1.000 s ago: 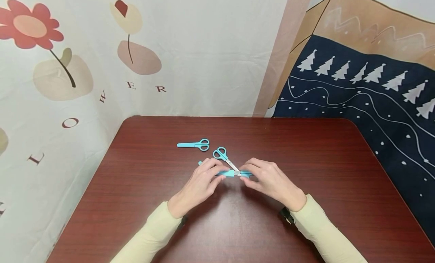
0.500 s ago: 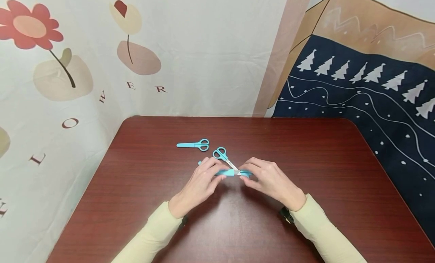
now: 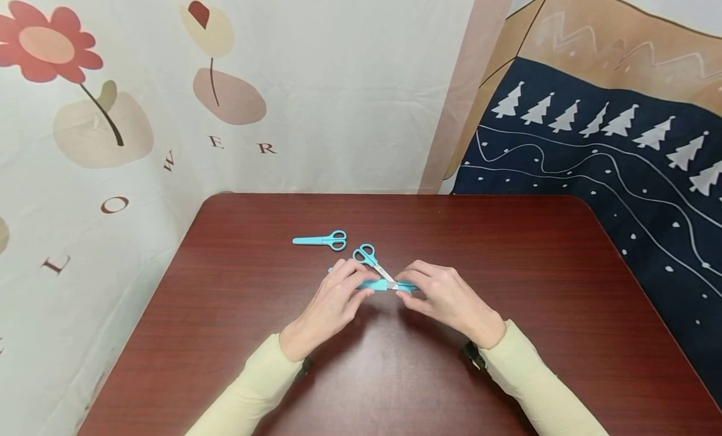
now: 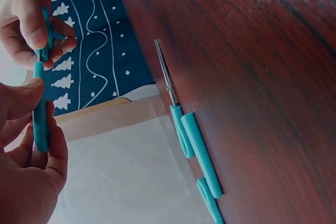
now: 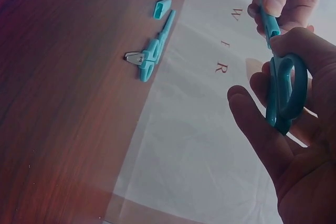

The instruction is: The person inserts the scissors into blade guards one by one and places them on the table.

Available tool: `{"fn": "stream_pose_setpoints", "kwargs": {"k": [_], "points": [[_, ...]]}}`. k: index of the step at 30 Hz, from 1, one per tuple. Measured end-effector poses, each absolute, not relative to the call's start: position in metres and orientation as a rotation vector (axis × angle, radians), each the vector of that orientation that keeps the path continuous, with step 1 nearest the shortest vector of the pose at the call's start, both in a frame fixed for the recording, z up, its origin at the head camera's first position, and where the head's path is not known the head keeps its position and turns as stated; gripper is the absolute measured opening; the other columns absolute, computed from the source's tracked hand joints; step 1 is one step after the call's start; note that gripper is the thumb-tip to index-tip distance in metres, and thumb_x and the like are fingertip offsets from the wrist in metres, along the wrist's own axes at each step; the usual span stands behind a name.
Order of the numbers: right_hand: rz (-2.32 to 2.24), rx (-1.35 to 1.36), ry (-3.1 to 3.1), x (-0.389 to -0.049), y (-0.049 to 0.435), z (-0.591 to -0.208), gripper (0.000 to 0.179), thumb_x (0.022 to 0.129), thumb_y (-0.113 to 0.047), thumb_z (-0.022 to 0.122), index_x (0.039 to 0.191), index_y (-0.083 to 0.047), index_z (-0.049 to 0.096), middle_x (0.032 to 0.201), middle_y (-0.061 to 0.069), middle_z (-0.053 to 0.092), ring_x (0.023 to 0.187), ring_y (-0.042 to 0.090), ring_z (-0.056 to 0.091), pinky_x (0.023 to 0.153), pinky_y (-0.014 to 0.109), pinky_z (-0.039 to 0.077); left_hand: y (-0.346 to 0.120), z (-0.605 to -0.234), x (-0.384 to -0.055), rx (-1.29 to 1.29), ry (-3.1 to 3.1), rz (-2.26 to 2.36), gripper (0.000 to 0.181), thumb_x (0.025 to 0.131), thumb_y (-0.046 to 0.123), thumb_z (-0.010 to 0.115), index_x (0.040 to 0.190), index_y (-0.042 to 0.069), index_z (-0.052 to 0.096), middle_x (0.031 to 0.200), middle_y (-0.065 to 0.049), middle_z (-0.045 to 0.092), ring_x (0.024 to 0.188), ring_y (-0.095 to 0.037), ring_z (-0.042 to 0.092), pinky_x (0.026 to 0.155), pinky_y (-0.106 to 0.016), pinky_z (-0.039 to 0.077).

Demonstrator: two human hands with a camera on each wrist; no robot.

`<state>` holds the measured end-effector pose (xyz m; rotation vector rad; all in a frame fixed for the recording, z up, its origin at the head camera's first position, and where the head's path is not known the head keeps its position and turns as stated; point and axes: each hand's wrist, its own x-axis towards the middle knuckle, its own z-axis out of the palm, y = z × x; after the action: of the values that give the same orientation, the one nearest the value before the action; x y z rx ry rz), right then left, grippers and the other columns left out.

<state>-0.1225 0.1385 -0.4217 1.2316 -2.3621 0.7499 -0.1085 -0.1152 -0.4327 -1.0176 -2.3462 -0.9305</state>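
Observation:
In the head view my left hand (image 3: 336,293) pinches a light-blue blade cover (image 3: 375,285) between thumb and fingers. My right hand (image 3: 447,295) holds a pair of scissors by its blue handles (image 5: 294,90), its loops showing in the right wrist view. The blades point left into the mouth of the cover, and a short strip of metal (image 3: 392,285) shows between cover and handles. Behind the hands lies an uncovered pair of scissors (image 3: 379,265), metal blades bare. A loose blue cover (image 4: 201,156) rests on the table beside it, mostly hidden by my left hand in the head view.
A third pair of scissors (image 3: 319,240), blades inside a blue cover, lies farther back to the left. All of it is on a dark red-brown table (image 3: 507,235). A pale printed cloth (image 3: 338,98) and a navy one (image 3: 564,154) hang behind.

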Motion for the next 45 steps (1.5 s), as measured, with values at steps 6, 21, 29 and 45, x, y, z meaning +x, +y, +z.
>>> {"fn": "stream_pose_setpoints", "kwargs": {"k": [6, 21, 29, 45], "points": [[0.743, 1.227, -2.371, -0.1224, 0.1385, -0.4225, 0.027, 0.081, -0.012, 0.089, 0.104, -0.008, 0.075, 0.099, -0.002, 0.069, 0.077, 0.005, 0.066, 0.07, 0.019, 0.057, -0.1155, -0.4321, -0.1088, -1.02, -2.356, -0.932, 0.023, 0.087, 0.003, 0.081, 0.108, 0.01, 0.074, 0.103, 0.002, 0.064, 0.086, -0.019, 0.051, 0.075, -0.034, 0.046], [0.723, 1.244, -2.35, -0.1228, 0.1369, -0.4217, 0.025, 0.082, -0.012, 0.088, 0.102, -0.007, 0.075, 0.098, -0.002, 0.069, 0.078, 0.006, 0.066, 0.069, 0.021, 0.057, -0.1156, -0.4319, -0.1076, -1.032, -2.382, -0.91, 0.021, 0.088, 0.004, 0.08, 0.108, 0.01, 0.075, 0.103, 0.003, 0.063, 0.085, -0.018, 0.05, 0.07, -0.029, 0.042], [0.725, 1.249, -2.356, -0.1222, 0.1365, -0.4224, 0.026, 0.081, -0.01, 0.089, 0.103, -0.006, 0.075, 0.098, -0.001, 0.069, 0.078, 0.007, 0.066, 0.07, 0.02, 0.057, -0.1157, -0.4318, -0.1075, -1.044, -2.376, -0.907, 0.019, 0.091, 0.006, 0.078, 0.109, 0.01, 0.075, 0.102, 0.003, 0.063, 0.084, -0.017, 0.049, 0.071, -0.028, 0.042], [0.734, 1.244, -2.37, -0.1223, 0.1358, -0.4213, 0.031, 0.079, -0.011, 0.091, 0.104, -0.006, 0.074, 0.098, 0.0, 0.069, 0.079, 0.007, 0.066, 0.072, 0.02, 0.058, -0.1148, -0.4349, -0.1112, -1.081, -2.31, -0.918, 0.022, 0.088, 0.005, 0.08, 0.109, 0.009, 0.074, 0.096, 0.001, 0.059, 0.081, -0.018, 0.047, 0.067, -0.026, 0.036]]}}
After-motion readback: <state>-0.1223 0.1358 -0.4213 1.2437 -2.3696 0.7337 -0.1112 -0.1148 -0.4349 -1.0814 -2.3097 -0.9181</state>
